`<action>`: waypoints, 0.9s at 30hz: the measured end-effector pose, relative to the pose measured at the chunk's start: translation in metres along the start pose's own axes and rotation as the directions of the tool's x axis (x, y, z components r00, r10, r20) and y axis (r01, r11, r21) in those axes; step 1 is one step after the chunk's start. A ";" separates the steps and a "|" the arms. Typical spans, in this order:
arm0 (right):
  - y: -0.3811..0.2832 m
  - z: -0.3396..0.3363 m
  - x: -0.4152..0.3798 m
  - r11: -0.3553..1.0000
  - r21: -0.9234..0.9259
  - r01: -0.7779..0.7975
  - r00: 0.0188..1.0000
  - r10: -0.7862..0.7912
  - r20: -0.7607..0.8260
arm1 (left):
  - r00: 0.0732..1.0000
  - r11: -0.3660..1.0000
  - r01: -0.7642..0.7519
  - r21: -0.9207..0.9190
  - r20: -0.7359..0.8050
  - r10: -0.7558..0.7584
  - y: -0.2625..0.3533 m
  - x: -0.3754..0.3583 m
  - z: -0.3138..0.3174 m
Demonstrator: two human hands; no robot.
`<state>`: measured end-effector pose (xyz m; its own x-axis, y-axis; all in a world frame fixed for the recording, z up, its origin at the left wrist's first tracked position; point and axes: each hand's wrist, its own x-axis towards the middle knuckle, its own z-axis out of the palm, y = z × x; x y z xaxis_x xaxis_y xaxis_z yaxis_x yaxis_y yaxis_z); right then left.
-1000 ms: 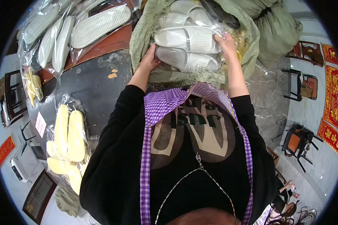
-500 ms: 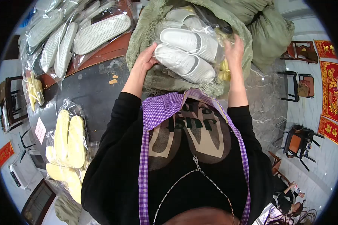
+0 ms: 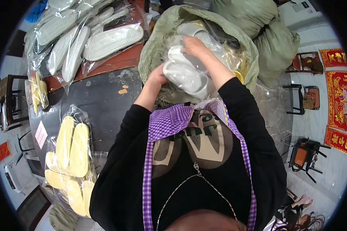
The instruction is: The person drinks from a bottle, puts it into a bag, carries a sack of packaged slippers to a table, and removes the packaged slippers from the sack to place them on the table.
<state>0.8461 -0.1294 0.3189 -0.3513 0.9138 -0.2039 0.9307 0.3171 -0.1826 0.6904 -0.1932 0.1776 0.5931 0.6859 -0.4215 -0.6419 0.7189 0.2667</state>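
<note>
- The bagged white slippers point(image 3: 187, 75) are gripped at their near left end by the left hand point(image 3: 158, 75), at the sack's point(image 3: 154, 50) mouth beyond the bench point(image 3: 100, 104) edge.
- Their long axis runs left-near to right-far.
- The right hand point(image 3: 192, 46) is pressed flat on the pack's far top, fingers spread, so both hands are already on it.

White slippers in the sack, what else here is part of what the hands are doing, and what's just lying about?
In hand:
left hand and right hand on the bagged white slippers
green woven sack holding them

Lying about:
yellow slippers in bags on the table
pale-soled slippers in bags
stuffed sacks behind
chairs
</note>
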 end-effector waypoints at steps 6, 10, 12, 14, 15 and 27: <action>0.023 -0.058 -0.021 0.949 0.276 0.156 0.983 -0.120 -0.141 | 0.951 0.943 -0.270 0.193 -0.098 0.293 0.034 -0.057 0.091; 0.026 -0.148 -0.080 0.752 0.591 0.291 0.885 0.023 -0.465 | 0.652 0.560 -0.749 0.353 0.248 0.716 0.053 -0.119 0.206; 0.028 -0.169 -0.109 0.620 0.676 0.398 0.787 0.149 -0.599 | 0.561 0.312 -0.779 0.544 0.382 0.735 0.045 -0.141 0.240; 0.059 -0.153 -0.121 0.664 0.640 0.386 0.733 0.200 -0.650 | 0.493 0.044 -0.759 0.649 0.530 0.690 0.024 -0.145 0.260; 0.074 -0.137 -0.128 0.684 0.625 0.376 0.706 0.225 -0.672 | 0.465 -0.107 -0.751 0.652 0.636 0.616 0.012 -0.136 0.258; 0.081 0.062 -0.196 -0.647 0.759 0.068 0.902 0.365 0.231 | 0.728 -0.241 -0.610 0.755 0.654 0.205 -0.102 -0.039 0.126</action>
<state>0.9838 -0.2982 0.2842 -0.0004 0.8814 -0.4724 -0.7036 -0.3359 -0.6261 0.7938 -0.2787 0.2757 0.6181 0.7202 0.3150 0.1593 -0.5071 0.8470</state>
